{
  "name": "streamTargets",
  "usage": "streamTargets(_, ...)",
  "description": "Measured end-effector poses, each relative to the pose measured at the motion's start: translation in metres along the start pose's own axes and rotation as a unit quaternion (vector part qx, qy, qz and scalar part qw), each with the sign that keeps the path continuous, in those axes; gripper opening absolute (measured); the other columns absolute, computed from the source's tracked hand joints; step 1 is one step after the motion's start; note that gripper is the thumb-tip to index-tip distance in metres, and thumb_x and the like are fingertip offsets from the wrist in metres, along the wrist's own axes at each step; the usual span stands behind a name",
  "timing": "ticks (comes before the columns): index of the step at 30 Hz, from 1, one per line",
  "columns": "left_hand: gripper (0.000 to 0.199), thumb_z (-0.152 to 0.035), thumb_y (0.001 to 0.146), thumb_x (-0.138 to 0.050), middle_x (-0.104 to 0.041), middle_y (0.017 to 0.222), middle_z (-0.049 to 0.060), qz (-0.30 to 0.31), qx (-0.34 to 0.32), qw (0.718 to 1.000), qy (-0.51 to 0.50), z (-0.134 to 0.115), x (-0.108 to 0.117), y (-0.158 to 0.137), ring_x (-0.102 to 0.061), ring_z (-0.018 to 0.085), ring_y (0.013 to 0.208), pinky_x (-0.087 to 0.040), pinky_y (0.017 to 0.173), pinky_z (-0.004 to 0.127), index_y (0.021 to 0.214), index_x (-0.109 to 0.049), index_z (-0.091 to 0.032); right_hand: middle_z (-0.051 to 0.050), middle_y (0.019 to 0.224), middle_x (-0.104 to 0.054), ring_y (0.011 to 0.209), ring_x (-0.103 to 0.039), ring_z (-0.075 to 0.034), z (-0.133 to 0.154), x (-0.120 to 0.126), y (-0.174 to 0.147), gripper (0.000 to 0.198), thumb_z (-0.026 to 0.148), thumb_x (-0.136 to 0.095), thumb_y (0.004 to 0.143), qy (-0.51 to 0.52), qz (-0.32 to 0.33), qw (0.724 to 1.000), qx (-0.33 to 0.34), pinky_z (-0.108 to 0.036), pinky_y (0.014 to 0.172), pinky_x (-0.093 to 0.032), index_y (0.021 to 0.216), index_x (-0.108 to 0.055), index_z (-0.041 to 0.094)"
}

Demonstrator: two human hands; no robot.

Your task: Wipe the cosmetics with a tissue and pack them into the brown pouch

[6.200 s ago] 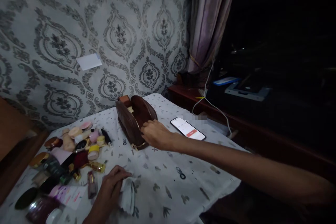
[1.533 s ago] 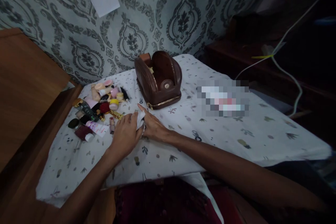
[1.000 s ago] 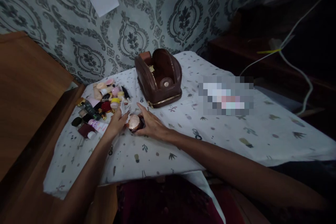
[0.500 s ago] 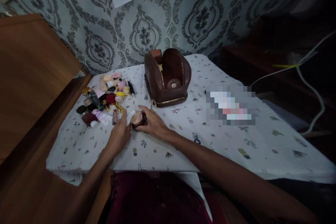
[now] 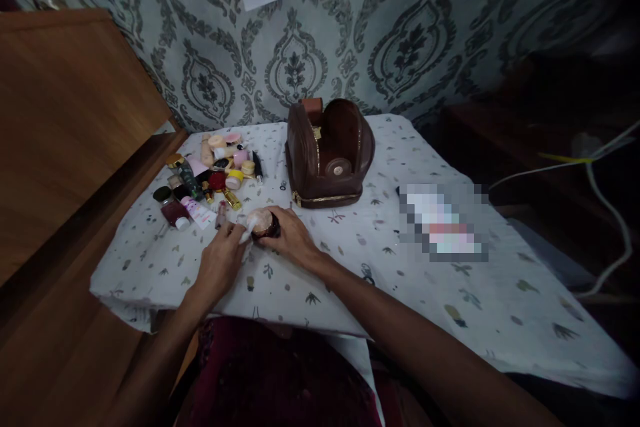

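My right hand is closed around a small dark round jar with a pale pinkish-beige top, held just above the cloth or resting on it; I cannot tell which. Pinched in my left hand is a white tissue, which touches the left side of the jar. A small clear-and-pink tube lies just beyond my left fingers. Behind my hands stands a brown leather cosmetic bag, its top unzipped and gaping.
Several cosmetics lie in a cluster at the left, among them a dark-lidded jar, a white-and-purple tube and a yellow-lidded pot. A pixelated object is on the right of the patterned tablecloth. Wooden furniture borders the left.
My left fingers have drawn in and down, bunching the tissue at the jar's edge. The right hand keeps its hold. The whole view has shifted slightly.
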State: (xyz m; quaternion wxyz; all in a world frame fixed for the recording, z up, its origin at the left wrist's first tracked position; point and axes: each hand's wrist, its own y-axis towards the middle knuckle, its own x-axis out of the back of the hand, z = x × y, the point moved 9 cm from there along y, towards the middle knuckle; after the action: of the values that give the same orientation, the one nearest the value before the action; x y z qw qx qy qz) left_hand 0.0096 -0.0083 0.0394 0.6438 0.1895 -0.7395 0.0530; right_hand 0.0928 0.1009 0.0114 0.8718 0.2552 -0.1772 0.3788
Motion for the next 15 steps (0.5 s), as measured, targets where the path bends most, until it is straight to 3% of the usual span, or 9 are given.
streamTargets(3,0.024,-0.027,0.095,-0.042,-0.060,0.111,0.010,-0.057,-0.009,0.996,-0.071,0.014,0.005,0.010,-0.062,0.024,0.096,-0.051,0.081,0.036,0.109,-0.061,-0.021,-0.009,0.117,-0.064,0.108,-0.056,-0.027,0.000,-0.001,0.001,0.058,0.023,-0.080,0.069,0.022,0.005,0.999,0.034,-0.042,0.096,-0.043,0.121,-0.057,0.017)
streamTargets(7,0.026,-0.026,0.093,-0.044,-0.066,0.108,0.008,-0.088,-0.040,0.982,-0.163,0.022,0.002,0.022,-0.060,0.025,0.107,-0.048,0.096,0.042,0.110,-0.063,-0.020,-0.011,0.130,-0.056,0.123,-0.051,-0.027,0.004,-0.005,-0.001,0.067,0.021,-0.079,0.071,0.072,0.031,0.992,0.102,-0.044,0.105,-0.040,0.132,-0.051,0.020)
streamTargets(12,0.029,-0.020,0.092,-0.041,-0.066,0.105,0.009,-0.118,-0.053,0.977,-0.170,0.006,0.008,0.018,-0.058,0.027,0.113,-0.041,0.106,0.049,0.109,-0.064,-0.018,-0.014,0.133,-0.050,0.128,-0.047,-0.028,0.004,-0.010,-0.003,0.079,0.028,-0.082,0.069,0.055,0.034,0.993,0.099,-0.046,0.110,-0.037,0.138,-0.046,0.019)
streamTargets(15,0.029,-0.018,0.092,-0.041,-0.063,0.101,0.008,-0.125,-0.060,0.976,-0.168,-0.003,0.012,0.008,-0.059,0.026,0.108,-0.043,0.103,0.048,0.110,-0.064,-0.018,-0.014,0.134,-0.046,0.130,-0.045,-0.028,0.011,-0.014,-0.007,0.086,0.033,-0.085,0.066,0.048,0.045,0.993,0.095,-0.044,0.111,-0.037,0.139,-0.043,0.018)
